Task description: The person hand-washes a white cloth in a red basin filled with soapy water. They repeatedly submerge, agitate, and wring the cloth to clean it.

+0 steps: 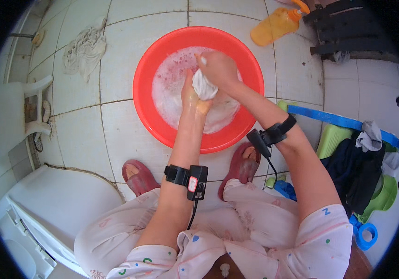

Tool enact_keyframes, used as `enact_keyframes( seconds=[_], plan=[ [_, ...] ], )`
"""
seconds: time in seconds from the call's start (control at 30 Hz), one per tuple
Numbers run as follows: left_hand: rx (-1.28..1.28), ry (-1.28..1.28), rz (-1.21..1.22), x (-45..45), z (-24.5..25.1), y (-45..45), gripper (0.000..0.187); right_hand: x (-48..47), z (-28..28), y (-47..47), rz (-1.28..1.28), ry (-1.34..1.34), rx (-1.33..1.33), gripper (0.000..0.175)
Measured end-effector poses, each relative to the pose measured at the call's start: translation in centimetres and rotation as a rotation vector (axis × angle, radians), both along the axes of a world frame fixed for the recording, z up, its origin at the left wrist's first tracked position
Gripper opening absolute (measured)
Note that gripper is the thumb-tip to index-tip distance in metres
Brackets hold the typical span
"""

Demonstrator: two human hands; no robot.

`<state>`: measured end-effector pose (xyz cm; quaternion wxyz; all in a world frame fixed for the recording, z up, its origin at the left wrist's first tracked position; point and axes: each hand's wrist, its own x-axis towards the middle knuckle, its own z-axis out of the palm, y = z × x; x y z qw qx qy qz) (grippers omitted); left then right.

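Note:
A round red plastic basin (146, 115) stands on the tiled floor before me, with sudsy water (168, 83) in it. Over the suds my left hand (190, 92) cups a white wet cloth (204, 85) from below and the left. My right hand (218, 68) is curled over the cloth's upper end, fingers closed on it. Part of the cloth is hidden between the two hands. More pale fabric (225, 108) seems to lie under the foam near the basin's right side. Each forearm wears a black strapped device with a cable.
A pump bottle of orange liquid (274, 27) lies beyond the basin at the right. A crumpled wet cloth (85, 50) is on the tiles at the left. A blue-and-green plastic rack (335, 117) holds dark clothes (355, 171) at right. A white toilet (60, 198) stands lower left.

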<state>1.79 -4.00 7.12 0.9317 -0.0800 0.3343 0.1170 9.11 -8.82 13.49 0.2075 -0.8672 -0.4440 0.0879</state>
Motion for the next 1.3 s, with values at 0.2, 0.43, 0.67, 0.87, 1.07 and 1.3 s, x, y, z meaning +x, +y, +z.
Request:
enact_keyframes(
  seconds=[0.2,0.43,0.67,0.87,1.07,1.3],
  plan=[
    [0.148,-0.605,0.421,-1.6,-2.0,3.4,0.045,-0.3,0.6,-3.5,0.443,0.195,0.302,0.025],
    [0.110,-0.693,0.482,-1.3,-1.0,3.5,0.049,-1.5,1.8,-4.4,0.253,0.327,0.096,0.029],
    [0.602,-0.163,0.397,-0.9,1.9,3.6,0.052,-2.2,2.5,-3.6,0.113,0.360,0.065,0.033],
    [0.790,0.155,0.396,-1.2,2.7,3.0,0.051,-2.2,1.6,-3.5,0.199,0.364,0.138,0.025],
    [0.457,0.269,0.574,-1.5,0.5,4.3,0.048,1.0,-0.6,-3.6,-0.277,0.859,0.318,0.021],
    [0.268,0.382,0.270,-0.3,-5.4,3.0,0.027,2.6,-6.6,-1.0,-0.214,0.476,0.059,0.026]
  ],
)
